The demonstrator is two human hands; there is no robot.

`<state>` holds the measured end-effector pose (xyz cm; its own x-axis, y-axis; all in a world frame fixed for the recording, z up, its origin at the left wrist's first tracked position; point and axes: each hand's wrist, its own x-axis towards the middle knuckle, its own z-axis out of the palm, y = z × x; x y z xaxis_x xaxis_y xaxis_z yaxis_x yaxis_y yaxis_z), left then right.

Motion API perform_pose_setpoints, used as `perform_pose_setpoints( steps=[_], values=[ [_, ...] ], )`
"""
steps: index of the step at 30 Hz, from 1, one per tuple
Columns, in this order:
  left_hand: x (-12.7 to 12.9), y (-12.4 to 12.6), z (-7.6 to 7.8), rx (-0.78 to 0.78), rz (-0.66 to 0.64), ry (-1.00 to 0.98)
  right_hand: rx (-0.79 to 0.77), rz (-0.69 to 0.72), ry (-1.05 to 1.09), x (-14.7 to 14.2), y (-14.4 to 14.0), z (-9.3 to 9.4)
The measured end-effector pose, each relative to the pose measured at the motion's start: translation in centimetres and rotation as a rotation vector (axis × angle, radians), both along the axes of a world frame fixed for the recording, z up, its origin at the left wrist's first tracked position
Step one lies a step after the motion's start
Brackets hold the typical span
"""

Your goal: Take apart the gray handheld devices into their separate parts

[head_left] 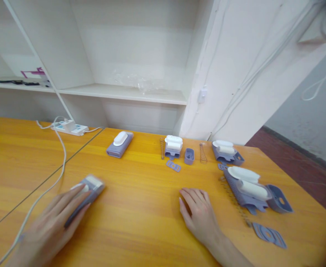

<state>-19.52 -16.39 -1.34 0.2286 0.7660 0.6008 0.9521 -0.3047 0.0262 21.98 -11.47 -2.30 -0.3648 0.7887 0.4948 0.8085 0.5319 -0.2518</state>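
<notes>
My left hand (60, 213) lies blurred on the orange table (140, 218), its fingers around a purple and white device (86, 193) at the lower left. Palm down on the bare table at lower centre lies my right hand (198, 215), fingers together, holding nothing. Just right of it is a purple housing with two white rollers (246, 189), a purple cap (279, 200), a long spring (236, 202) and a flat purple plate (268, 234).
An assembled purple and white device (120, 144) lies at the back centre. Two more part sets (173, 146) (226, 152) with springs (203, 153) sit along the far edge. A white power strip (68, 127) and its cable (59, 163) cross the left side. White shelves stand behind.
</notes>
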Motion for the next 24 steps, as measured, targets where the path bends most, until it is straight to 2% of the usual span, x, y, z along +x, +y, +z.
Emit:
perform_pose_setpoints(
  steps=[4, 6, 9, 11, 13, 15, 18, 24],
  values=[
    [6.0, 1.0, 1.2, -0.045, -0.34, 0.078, -0.057, 0.165, -0.01, -0.4, -0.7, 0.5],
    [9.7, 2.3, 1.5, -0.032, -0.448, 0.043, -0.125, 0.244, -0.029, -0.7, -0.8, 0.6],
    [14.5, 5.4, 1.9, -0.072, -0.431, -0.036, -0.237, 0.24, -0.011, -0.9, -0.2, 0.4],
    [16.8, 7.5, 2.2, -0.232, -0.393, -0.088, -0.296, 0.183, 0.033, -0.5, 0.8, 0.4],
    [18.2, 9.3, 2.7, -0.373, -0.404, -0.092, -0.337, 0.134, 0.075, 0.2, 2.0, 0.6],
    [19.1, 10.6, 2.9, -0.429, -0.459, -0.08, -0.353, 0.112, 0.11, 1.0, 3.2, 0.9],
    [19.7, 11.5, 2.8, -0.413, -0.522, -0.084, -0.362, 0.103, 0.158, 1.7, 4.3, 1.5],
    [20.0, 12.2, 1.2, -0.328, -0.474, -0.217, -0.329, -0.03, 0.092, 1.5, 4.4, 1.8]
  ],
)
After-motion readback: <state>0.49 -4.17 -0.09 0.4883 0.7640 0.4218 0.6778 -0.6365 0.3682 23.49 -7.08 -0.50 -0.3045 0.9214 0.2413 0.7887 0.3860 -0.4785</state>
